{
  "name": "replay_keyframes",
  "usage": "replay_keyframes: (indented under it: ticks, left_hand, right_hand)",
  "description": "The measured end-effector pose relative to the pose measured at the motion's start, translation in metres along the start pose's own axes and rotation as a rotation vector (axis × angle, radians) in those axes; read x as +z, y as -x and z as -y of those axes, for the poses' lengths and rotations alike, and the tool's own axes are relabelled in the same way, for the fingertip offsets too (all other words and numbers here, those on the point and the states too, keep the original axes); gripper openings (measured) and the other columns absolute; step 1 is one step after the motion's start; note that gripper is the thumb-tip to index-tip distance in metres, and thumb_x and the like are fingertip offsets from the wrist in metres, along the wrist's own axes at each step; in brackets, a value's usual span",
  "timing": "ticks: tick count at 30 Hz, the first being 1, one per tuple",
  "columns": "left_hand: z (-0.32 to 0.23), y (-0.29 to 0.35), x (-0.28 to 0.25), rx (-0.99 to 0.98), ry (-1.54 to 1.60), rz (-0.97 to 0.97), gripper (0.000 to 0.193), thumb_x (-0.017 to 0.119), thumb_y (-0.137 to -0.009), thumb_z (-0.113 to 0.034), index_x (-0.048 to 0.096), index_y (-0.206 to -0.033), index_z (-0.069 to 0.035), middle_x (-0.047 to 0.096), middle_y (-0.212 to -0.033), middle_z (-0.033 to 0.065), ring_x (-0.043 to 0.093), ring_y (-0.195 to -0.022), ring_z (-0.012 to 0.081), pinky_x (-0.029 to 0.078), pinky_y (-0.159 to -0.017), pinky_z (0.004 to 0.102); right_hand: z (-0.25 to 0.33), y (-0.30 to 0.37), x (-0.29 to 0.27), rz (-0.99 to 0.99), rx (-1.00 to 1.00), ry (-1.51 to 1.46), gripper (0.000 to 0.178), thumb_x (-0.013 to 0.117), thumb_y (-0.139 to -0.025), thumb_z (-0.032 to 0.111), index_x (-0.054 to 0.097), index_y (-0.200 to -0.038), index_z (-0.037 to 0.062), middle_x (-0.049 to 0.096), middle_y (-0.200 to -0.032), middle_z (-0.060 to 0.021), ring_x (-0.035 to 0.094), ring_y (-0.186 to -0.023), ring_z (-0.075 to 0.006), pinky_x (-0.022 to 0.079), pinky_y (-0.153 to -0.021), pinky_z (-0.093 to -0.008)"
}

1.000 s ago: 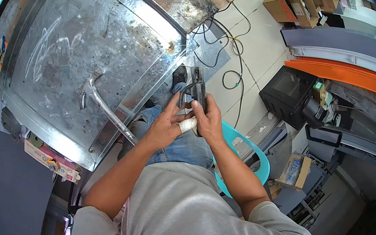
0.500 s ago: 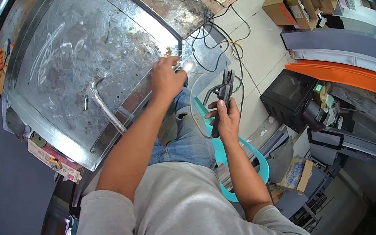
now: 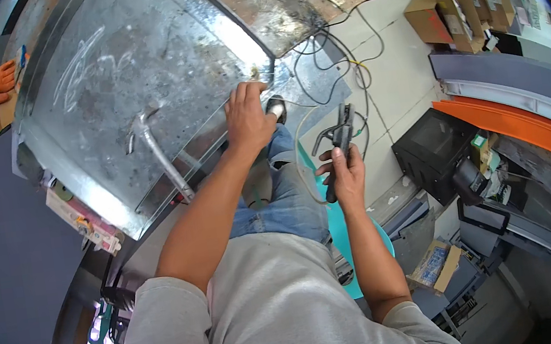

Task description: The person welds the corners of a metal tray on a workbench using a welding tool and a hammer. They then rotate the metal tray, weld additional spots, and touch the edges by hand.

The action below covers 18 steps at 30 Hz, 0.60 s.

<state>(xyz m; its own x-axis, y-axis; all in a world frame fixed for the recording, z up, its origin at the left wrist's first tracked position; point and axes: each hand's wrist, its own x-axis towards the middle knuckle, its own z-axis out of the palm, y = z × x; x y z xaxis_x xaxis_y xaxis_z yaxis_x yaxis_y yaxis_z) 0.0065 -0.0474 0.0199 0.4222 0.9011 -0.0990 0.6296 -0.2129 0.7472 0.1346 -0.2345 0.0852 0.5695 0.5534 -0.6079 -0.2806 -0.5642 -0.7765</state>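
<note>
My left hand [image 3: 249, 118] rests on the near edge of a large grey metal panel [image 3: 105, 90] with raised rims, close to its right corner. Its fingers are stretched over the edge, with no loose thing seen in them; the thumb is mostly hidden. A metal hammer [image 3: 164, 164] lies on the panel to the left of that hand, its handle reaching over the near edge. Out to the right, my right hand [image 3: 349, 179] is closed round the handle of a black welding electrode holder [image 3: 343, 127]. The holder's jaws point away from me.
Dark cables [image 3: 318, 72] lie tangled on the tiled floor beyond the electrode holder. Behind my right arm stands a turquoise stool [image 3: 379, 242]. A black box-shaped machine [image 3: 432, 144], an orange metal strip [image 3: 512, 120] and cardboard boxes [image 3: 429, 16] are at the right. An orange glove [image 3: 1, 83] lies far left.
The whole view has shifted, so most things appear farther right. My left hand has drawn slightly back from the panel's corner along its edge. My right hand keeps hold of the electrode holder.
</note>
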Motion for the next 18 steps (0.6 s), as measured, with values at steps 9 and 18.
replay_keyframes:
  ticks: [9,18]
  left_hand:
    - [0.115,0.089,-0.151,-0.441,-0.339,-0.330,0.059,0.085,-0.081,-0.026,0.056,-0.126,-0.002,0.059,-0.110,0.0185,0.058,-0.102,0.0337,0.047,-0.091,0.0420]
    - [0.134,0.083,-0.202,0.026,-0.480,-0.003,0.049,0.070,-0.086,-0.012,0.056,-0.132,-0.005,0.065,-0.114,0.0152,0.066,-0.097,0.0280,0.052,-0.079,0.0400]
  right_hand:
    - [0.004,-0.007,-0.003,0.029,-0.004,-0.018,0.033,0.057,-0.106,0.035,0.054,-0.115,0.0027,0.068,-0.094,-0.0119,0.068,-0.067,-0.0169,0.048,-0.050,-0.0256]
    - [0.018,0.003,0.010,0.059,-0.049,0.012,0.036,0.058,-0.105,0.036,0.054,-0.112,0.0012,0.067,-0.093,-0.0105,0.068,-0.067,-0.0157,0.048,-0.051,-0.0258]
